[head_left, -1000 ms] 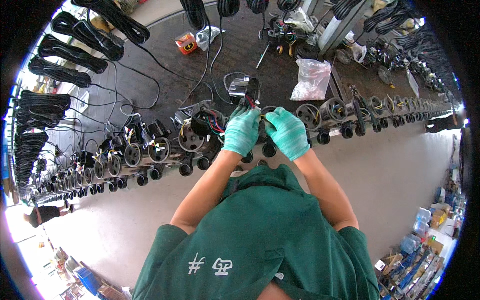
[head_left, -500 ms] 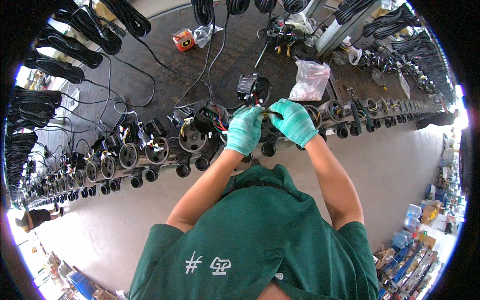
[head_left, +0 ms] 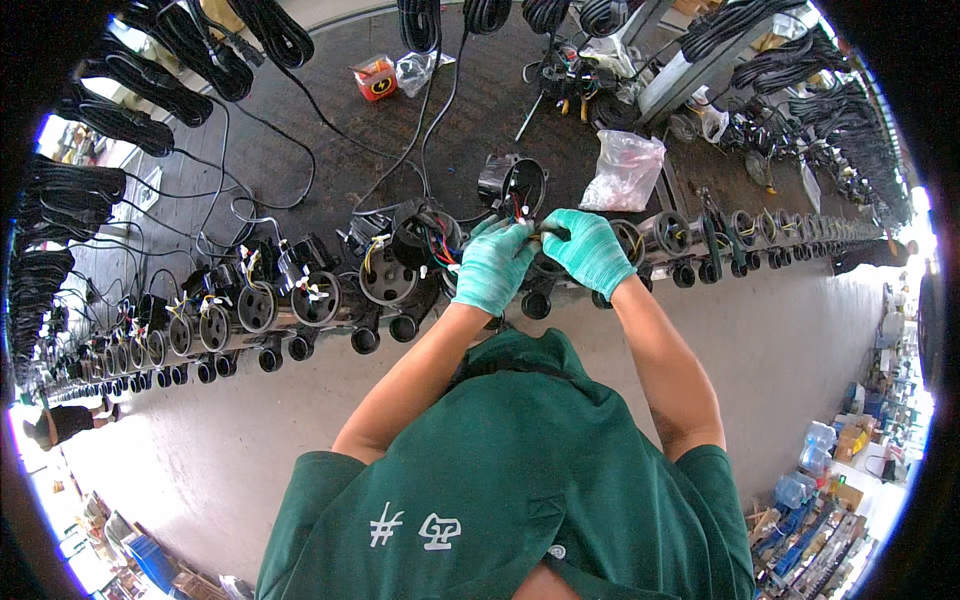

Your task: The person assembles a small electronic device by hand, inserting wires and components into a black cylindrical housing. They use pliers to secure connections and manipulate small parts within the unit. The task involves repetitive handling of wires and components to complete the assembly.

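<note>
My left hand [head_left: 494, 264], in a pale green glove, has its fingers pinched together on thin wires. Close beside it my right hand [head_left: 588, 250], gloved alike, pinches the wires [head_left: 536, 237] from the other side. The fingers cover most of what they hold. Just beyond the fingertips lies a round black housing [head_left: 497, 180], open at one end, with coloured wires coming out of it. Left of my left hand sits another black housing [head_left: 410, 235] with red and blue wires. Under my hands the row of black tubes is partly hidden.
Round black tube ends [head_left: 388, 277] line the bench edge both ways. A clear bag of small pale parts [head_left: 624, 172] lies right of the housing. Farther back are a red box [head_left: 376, 80], a screwdriver [head_left: 529, 117] and a metal post [head_left: 690, 75]. Coiled black cables [head_left: 418, 25] hang along the back.
My left hand has shifted slightly right, nearer my right hand, and its fingers have turned a little. Both hands stay at the wires. The whole view has tilted slightly.
</note>
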{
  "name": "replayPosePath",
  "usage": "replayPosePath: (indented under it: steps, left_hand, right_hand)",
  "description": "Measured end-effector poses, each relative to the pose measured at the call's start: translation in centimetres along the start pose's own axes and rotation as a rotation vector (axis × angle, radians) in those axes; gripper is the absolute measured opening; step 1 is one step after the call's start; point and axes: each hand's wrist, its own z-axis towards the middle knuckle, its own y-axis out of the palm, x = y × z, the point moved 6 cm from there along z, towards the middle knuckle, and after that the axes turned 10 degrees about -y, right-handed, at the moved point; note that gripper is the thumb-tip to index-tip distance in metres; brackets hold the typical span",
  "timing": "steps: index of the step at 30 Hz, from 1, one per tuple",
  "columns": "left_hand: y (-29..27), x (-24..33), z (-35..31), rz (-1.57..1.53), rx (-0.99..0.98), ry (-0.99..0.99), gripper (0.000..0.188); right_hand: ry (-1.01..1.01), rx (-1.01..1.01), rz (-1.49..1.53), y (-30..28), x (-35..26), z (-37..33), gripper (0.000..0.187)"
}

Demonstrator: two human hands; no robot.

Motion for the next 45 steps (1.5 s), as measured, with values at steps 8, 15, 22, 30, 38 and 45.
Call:
replayPosePath:
  steps: [8,15,22,30,38,45]
  left_hand:
    - [-0.3,0.0,0.0,0.016,0.014,0.006,0.026]
    - [-0.6,-0.2,-0.1,-0.016,0.04,0.008,0.026]
    - [0.0,-0.6,-0.2,0.004,0.018,-0.064,0.025]
    - [-0.3,-0.2,-0.1,0.025,0.017,-0.056,0.023]
    - [-0.5,-0.2,-0.2,-0.003,0.026,-0.043,0.025]
    - [-0.3,-0.4,-0.1,0.024,0.012,-0.036,0.026]
  right_hand:
    - [0.16,-0.037,-0.017,0.7,0.6,0.4,0.023]
    - [0.595,-0.086,0.751,2.5,2.8,-0.5,0.026]
    - [-0.402,-0.032,-0.22,-1.1,-0.3,0.2,0.021]
    - [-0.738,-0.15,-0.643,-0.4,-1.3,-0.1,0.015]
    - [-0.239,-0.361,0.055,1.1,1.0,1.6,0.025]
    - [0.434,-0.292,0.401,0.5,2.9,-0.3,0.047]
